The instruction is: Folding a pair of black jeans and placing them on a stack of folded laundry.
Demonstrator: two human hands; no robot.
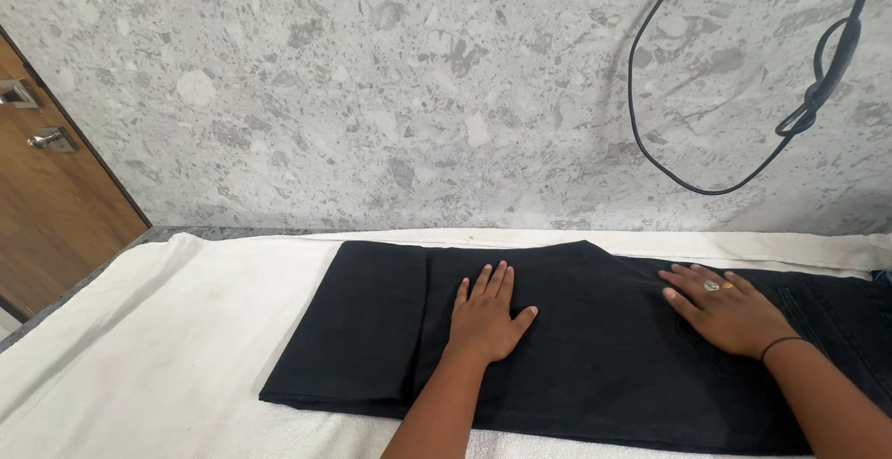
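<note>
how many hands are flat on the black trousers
2: the left hand lies near the middle of the black trousers; the right hand lies further right, near a pocket.

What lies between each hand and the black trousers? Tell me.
Nothing visible. The left hand and the right hand both rest flat, palms down, directly on the folded black trousers, which lie on the white cloth.
</note>
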